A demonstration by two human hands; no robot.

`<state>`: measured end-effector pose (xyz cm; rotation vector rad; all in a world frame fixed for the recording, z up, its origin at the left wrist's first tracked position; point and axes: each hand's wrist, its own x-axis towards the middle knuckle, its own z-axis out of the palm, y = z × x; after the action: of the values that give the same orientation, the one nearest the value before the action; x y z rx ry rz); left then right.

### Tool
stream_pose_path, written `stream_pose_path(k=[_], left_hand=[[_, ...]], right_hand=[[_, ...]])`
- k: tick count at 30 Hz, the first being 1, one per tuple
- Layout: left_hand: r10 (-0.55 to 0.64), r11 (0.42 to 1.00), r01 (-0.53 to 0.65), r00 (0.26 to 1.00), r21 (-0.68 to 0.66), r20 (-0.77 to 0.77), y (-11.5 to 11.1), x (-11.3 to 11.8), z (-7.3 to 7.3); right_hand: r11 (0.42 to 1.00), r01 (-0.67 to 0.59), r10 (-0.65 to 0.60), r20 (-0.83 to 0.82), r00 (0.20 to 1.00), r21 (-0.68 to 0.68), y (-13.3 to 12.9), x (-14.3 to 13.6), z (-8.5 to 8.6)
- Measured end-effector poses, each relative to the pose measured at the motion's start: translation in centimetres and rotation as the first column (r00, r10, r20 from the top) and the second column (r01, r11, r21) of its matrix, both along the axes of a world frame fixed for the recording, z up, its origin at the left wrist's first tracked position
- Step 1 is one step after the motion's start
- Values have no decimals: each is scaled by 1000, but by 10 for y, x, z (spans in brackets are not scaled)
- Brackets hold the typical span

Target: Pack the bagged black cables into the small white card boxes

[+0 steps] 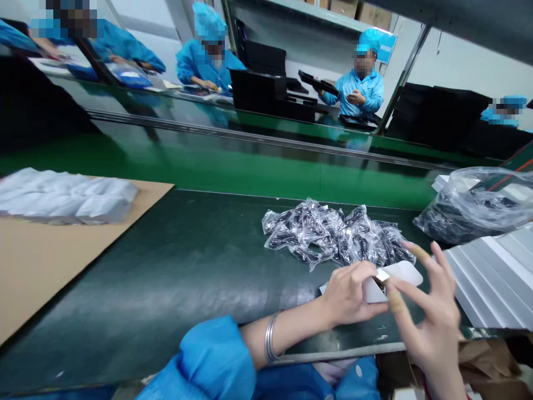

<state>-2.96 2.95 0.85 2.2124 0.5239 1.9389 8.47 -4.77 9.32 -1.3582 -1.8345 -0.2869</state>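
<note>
My left hand (350,291) is wrapped round a small white paper box (373,293), which I hold low over the green work surface. One end of the box faces right with its flaps standing out. At that end my right hand (435,314) pinches a flap between thumb and forefinger, its other fingers spread in the air. What lies inside the box is too small to make out. Just behind it lies a heap of black cables in clear plastic bags (333,233).
Flat white cartons (495,278) are stacked at the right, with a large clear bag (478,203) of dark items behind them. Wrapped white packs (66,194) rest on a cardboard sheet (54,261) at the left. Several people in blue work across the green line (250,164).
</note>
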Motion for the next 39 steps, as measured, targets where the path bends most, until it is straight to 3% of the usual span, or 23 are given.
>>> stream_pose_path(k=[3,6,10,13,15,19,25,32,35,39], left_hand=[[16,999,-16,1000,-51,1,4,-1,0],[19,997,-19,1000,-80,-9,6,-2,1],[12,994,-14,1000,-108,-17,6,-3,2],[18,993,-19,1000,-119,-2,6,-4,4],[19,992,-18,1000,-122,6,6,-4,5],[21,991,-21,1000,-130,-1,7,-5,6],[140,980,-141,990,-138,-15,2,-5,2],[122,988,-127,991,-91,-50,0,-4,3],[55,989,-68,994,-128,-98,-3,-6,3],[-20,981,-8,990,-196,-142,-6,-7,4]], right_hand=[[992,110,-87,-307,948,61,-10,5,3],[980,179,-198,-541,817,-88,-9,11,-2],[911,-90,-247,-705,665,-404,4,21,-19],[879,-260,-167,-771,615,-399,9,22,-24],[874,-336,-74,-780,622,-351,7,17,-21],[896,-318,22,-682,731,-311,-1,0,-10],[954,-140,-35,-559,828,-266,-4,-12,-15],[998,-11,-3,-212,977,-63,-4,-9,-19],[999,6,-7,26,1000,32,-4,-14,-15],[994,-38,0,364,931,100,-6,-23,-9]])
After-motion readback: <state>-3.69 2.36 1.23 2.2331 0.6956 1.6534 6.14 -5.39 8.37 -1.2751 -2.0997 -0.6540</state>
